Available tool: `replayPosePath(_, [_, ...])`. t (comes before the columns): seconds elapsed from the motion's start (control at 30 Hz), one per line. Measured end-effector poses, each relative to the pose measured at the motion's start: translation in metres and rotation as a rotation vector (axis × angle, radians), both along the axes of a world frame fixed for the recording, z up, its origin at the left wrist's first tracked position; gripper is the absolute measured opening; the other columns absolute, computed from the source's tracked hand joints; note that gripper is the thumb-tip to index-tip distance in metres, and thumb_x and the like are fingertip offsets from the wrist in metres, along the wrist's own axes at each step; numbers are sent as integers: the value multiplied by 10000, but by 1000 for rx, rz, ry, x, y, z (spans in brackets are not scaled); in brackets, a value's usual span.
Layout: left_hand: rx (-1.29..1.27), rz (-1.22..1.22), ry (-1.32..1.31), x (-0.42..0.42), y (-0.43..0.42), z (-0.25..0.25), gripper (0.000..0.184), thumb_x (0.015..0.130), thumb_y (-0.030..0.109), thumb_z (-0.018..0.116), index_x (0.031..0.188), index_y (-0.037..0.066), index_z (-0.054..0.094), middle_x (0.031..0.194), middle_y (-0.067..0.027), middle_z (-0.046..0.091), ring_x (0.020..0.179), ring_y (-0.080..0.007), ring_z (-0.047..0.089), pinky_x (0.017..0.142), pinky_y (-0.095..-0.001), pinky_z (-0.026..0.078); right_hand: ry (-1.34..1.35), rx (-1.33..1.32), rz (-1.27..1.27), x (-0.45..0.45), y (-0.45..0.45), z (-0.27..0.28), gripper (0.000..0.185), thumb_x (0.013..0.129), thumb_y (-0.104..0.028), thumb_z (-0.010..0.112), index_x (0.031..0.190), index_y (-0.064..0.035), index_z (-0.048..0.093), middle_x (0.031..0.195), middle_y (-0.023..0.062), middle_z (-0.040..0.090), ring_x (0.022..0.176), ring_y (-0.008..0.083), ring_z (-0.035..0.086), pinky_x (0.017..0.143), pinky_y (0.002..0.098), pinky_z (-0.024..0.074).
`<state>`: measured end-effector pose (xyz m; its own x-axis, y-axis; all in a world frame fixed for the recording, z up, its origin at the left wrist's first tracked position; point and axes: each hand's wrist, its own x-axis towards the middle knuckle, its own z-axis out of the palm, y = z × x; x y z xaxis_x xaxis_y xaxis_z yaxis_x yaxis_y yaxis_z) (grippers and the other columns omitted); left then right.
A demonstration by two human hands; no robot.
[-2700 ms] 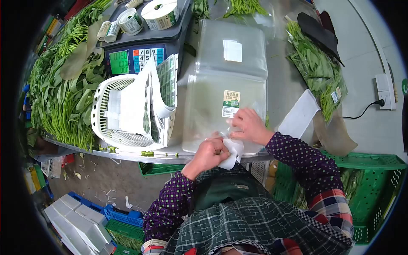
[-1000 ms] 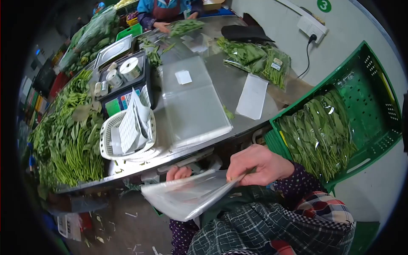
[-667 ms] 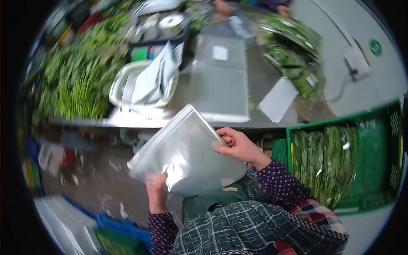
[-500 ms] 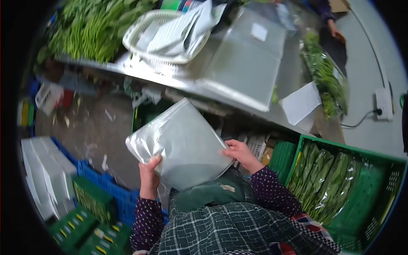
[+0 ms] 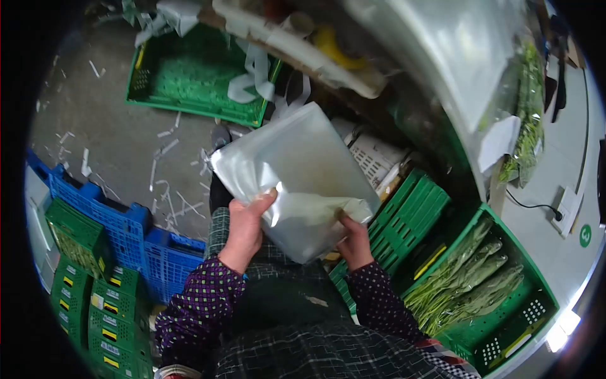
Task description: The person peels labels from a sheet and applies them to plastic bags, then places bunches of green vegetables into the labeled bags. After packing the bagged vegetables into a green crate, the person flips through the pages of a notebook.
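A stack of clear plastic bags (image 5: pixel 309 158) is held over my lap between both hands. My left hand (image 5: pixel 248 221) grips its near left edge, with the thumb pressed on top and the fingers hidden beneath. My right hand (image 5: pixel 355 239) pinches the near right corner, where the plastic looks bent and creased. Close to my right forearm stands a green crate (image 5: pixel 536 278) with bagged leafy greens (image 5: pixel 470 278) in it.
Another green crate (image 5: pixel 189 69) lies on the floor ahead, with paper strips around it. Blue crates (image 5: pixel 126 221) and stacked green crates (image 5: pixel 117 309) stand left. A metal table (image 5: pixel 464 44) bears bagged vegetables (image 5: pixel 529 114) at right.
The view has swung down and left, bringing the floor crate into sight. The bag stack stays in both hands; my right hand has shifted onto its near right corner.
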<state>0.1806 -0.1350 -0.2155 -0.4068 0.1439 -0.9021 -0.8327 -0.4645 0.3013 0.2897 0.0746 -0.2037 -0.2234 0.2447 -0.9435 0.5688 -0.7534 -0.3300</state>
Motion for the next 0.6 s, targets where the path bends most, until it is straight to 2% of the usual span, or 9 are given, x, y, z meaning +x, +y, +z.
replayPosePath(0.03, [6, -22, -56, 2, 2, -5, 230, 803, 92, 692, 995, -22, 636, 912, -57, 656, 813, -143, 623, 757, -277, 480, 4, 261, 227, 22, 3, -10, 272, 811, 21, 630, 1072, -44, 590, 977, 57, 634, 938, 208, 615, 865, 336, 480])
replayPosePath(0.13, [102, -158, -15, 7, 11, -29, 210, 871, 109, 644, 1039, -18, 634, 930, -34, 654, 842, -102, 602, 736, -254, 478, 44, 507, 338, 29, 15, -10, 416, 809, 60, 584, 1203, -56, 521, 1046, 93, 613, 1027, 242, 591, 925, 388, 467])
replayPosePath(0.2, [288, -168, 38, 17, 22, -53, 218, 888, 126, 634, 1041, -29, 633, 930, -20, 650, 837, -78, 588, 714, -238, 481, -45, 436, -37, 10, 12, -4, 445, 839, 26, 561, 1263, -70, 461, 1118, 102, 588, 1043, 249, 581, 930, 423, 464])
replayPosePath(0.27, [417, -227, 22, 7, 33, -60, 218, 879, 145, 649, 1025, -15, 635, 903, -3, 641, 793, -65, 583, 673, -235, 482, -10, 382, -77, 32, 21, -6, 415, 871, -29, 552, 1271, -58, 448, 1128, 99, 583, 1040, 250, 581, 915, 415, 475])
replayPosePath(0.33, [402, -346, 192, 13, 45, -75, 231, 870, 155, 656, 1023, -15, 627, 902, -11, 638, 815, -65, 578, 679, -235, 482, -10, 340, -128, 44, 25, -12, 389, 886, -66, 553, 1261, -38, 455, 1124, 100, 584, 1036, 242, 581, 899, 401, 482])
replayPosePath(0.37, [417, -335, 207, 14, 49, -80, 231, 870, 155, 656, 1023, -15, 627, 902, -11, 638, 815, -65, 578, 679, -235, 482, -99, 382, -85, 35, 21, -11, 376, 888, -75, 560, 1250, -26, 468, 1129, 94, 581, 1021, 230, 586, 889, 386, 482])
replayPosePath(0.47, [447, -282, 156, 22, 68, -100, 243, 854, 121, 660, 1051, -7, 600, 954, -30, 635, 864, -82, 584, 735, -248, 483, -114, 822, 40, 20, 27, -17, 376, 830, 8, 594, 1198, -18, 528, 1082, 78, 611, 957, 193, 594, 848, 341, 486])
replayPosePath(0.53, [570, -252, 117, 33, 77, -114, 315, 840, 106, 655, 1114, -15, 561, 980, -38, 617, 887, -92, 579, 744, -255, 487, -99, 901, 154, 16, 35, -8, 374, 776, 37, 615, 1145, -7, 568, 1060, 68, 623, 929, 172, 601, 850, 311, 478])
replayPosePath(0.6, [608, -341, 132, 45, 87, -119, 358, 846, 137, 638, 1151, -17, 532, 1006, -53, 603, 892, -109, 586, 749, -260, 493, -71, 900, 139, 26, 45, -1, 408, 760, 40, 617, 1161, -11, 559, 1055, 64, 627, 926, 169, 606, 850, 304, 477])
